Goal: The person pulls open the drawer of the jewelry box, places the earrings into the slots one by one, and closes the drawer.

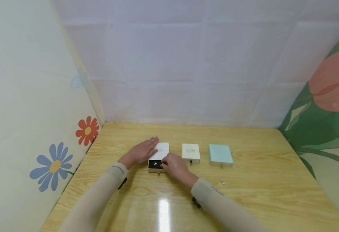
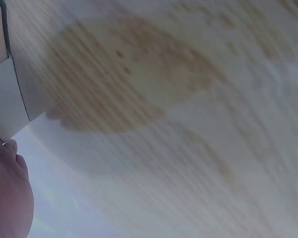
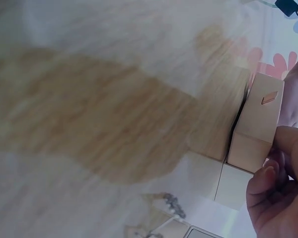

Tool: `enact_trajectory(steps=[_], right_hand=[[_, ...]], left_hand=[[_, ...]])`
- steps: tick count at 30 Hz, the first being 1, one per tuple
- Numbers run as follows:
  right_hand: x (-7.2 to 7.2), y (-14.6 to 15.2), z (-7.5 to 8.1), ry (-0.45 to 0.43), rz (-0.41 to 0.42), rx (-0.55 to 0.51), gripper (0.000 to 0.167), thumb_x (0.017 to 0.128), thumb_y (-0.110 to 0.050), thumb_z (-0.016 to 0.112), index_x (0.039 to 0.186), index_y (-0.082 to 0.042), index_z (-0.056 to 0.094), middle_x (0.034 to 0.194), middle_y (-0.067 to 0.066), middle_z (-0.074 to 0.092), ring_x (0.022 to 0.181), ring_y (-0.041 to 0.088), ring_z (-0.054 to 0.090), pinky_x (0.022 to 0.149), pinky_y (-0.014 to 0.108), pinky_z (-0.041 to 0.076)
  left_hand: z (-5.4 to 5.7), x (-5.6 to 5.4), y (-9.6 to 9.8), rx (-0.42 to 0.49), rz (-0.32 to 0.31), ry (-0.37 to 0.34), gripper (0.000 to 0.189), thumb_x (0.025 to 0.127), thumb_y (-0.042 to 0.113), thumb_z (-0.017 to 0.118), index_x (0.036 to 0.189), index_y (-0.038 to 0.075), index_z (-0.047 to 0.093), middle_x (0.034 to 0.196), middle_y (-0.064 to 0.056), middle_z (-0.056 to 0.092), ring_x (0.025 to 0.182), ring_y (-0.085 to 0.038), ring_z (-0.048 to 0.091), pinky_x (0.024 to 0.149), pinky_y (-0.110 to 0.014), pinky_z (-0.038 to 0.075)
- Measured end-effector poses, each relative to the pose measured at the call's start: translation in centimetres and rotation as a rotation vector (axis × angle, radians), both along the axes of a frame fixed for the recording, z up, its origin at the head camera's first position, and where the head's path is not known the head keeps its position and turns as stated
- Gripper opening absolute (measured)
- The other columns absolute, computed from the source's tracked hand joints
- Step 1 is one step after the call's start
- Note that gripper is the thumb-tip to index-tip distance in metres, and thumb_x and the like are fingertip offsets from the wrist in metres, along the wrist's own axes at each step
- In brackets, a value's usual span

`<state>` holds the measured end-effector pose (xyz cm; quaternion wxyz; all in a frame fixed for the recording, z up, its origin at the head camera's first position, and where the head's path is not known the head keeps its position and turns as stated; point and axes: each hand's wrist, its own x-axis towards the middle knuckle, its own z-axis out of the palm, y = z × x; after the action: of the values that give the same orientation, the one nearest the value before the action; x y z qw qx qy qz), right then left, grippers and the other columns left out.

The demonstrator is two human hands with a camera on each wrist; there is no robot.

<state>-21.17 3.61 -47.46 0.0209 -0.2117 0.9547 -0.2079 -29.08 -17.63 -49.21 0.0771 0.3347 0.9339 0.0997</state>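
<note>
A white drawer box [image 1: 162, 148] lies on the table with its drawer [image 1: 158, 171] pulled out toward me. The drawer has a black lining, and a small silver piece of jewellery [image 1: 155, 163] sits on it. My left hand [image 1: 141, 151] rests with extended fingers along the left side of the white sleeve. At the drawer's right end is my right hand [image 1: 175, 166], fingertips over the black lining. Its fingers look curled beside the drawer corner [image 3: 253, 124] in the right wrist view. I cannot tell whether they pinch anything, as the fingertips are hidden.
A cream box [image 1: 191, 152] with a dark pull tab stands just right of my right hand, and a light-blue box [image 1: 220, 154] farther right. Two small shiny pieces [image 1: 222, 182] lie on the wooden table [image 1: 259, 193] in front of the blue box. Printed cloth walls enclose the table.
</note>
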Motion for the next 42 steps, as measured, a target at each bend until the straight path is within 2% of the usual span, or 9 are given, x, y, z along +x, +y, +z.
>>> enact_trajectory(steps=[7,14,22,34,42], right_hand=[[-0.2,0.04,-0.12,0.004,0.017,0.015,0.013,0.092,-0.022,0.076,0.1,-0.014,0.081,0.093,0.0,0.075,0.083,0.013,0.07,0.076,0.028,0.06],[-0.29,0.03,-0.2,0.025,0.024,0.068,0.015,0.094,-0.025,0.073,0.102,-0.015,0.081,0.097,0.001,0.077,0.088,0.016,0.073,0.079,0.032,0.061],[-0.03,-0.01,-0.05,0.072,0.041,0.152,0.014,0.095,-0.027,0.072,0.102,-0.02,0.082,0.095,-0.003,0.077,0.084,0.014,0.073,0.072,0.031,0.061],[-0.04,0.0,0.13,0.102,0.033,0.127,0.012,0.095,-0.027,0.073,0.098,-0.02,0.082,0.093,-0.003,0.078,0.082,0.013,0.074,0.07,0.03,0.061],[0.11,0.05,0.23,0.102,0.013,0.091,0.011,0.093,-0.027,0.075,0.095,-0.019,0.083,0.092,-0.004,0.078,0.082,0.012,0.073,0.071,0.03,0.061]], left_hand=[[0.0,-0.15,-0.01,-0.004,-0.029,0.006,0.064,0.112,0.043,0.025,0.162,0.005,0.012,0.169,-0.011,0.012,0.156,-0.028,0.015,0.127,-0.042,0.017],[0.1,-0.11,-0.04,-0.01,-0.032,0.006,0.064,0.112,0.043,0.025,0.162,0.005,0.012,0.169,-0.012,0.012,0.156,-0.028,0.014,0.127,-0.042,0.017],[0.36,0.2,0.01,-0.025,-0.038,0.028,0.063,0.112,0.041,0.027,0.162,0.003,0.014,0.169,-0.012,0.014,0.155,-0.029,0.016,0.127,-0.042,0.018],[0.67,0.35,0.05,-0.041,-0.033,0.047,0.063,0.112,0.04,0.025,0.162,0.003,0.015,0.169,-0.013,0.015,0.155,-0.029,0.016,0.127,-0.042,0.018],[0.38,0.12,0.02,-0.051,-0.036,0.041,0.063,0.112,0.042,0.024,0.162,0.004,0.013,0.169,-0.012,0.013,0.156,-0.028,0.015,0.127,-0.041,0.018]])
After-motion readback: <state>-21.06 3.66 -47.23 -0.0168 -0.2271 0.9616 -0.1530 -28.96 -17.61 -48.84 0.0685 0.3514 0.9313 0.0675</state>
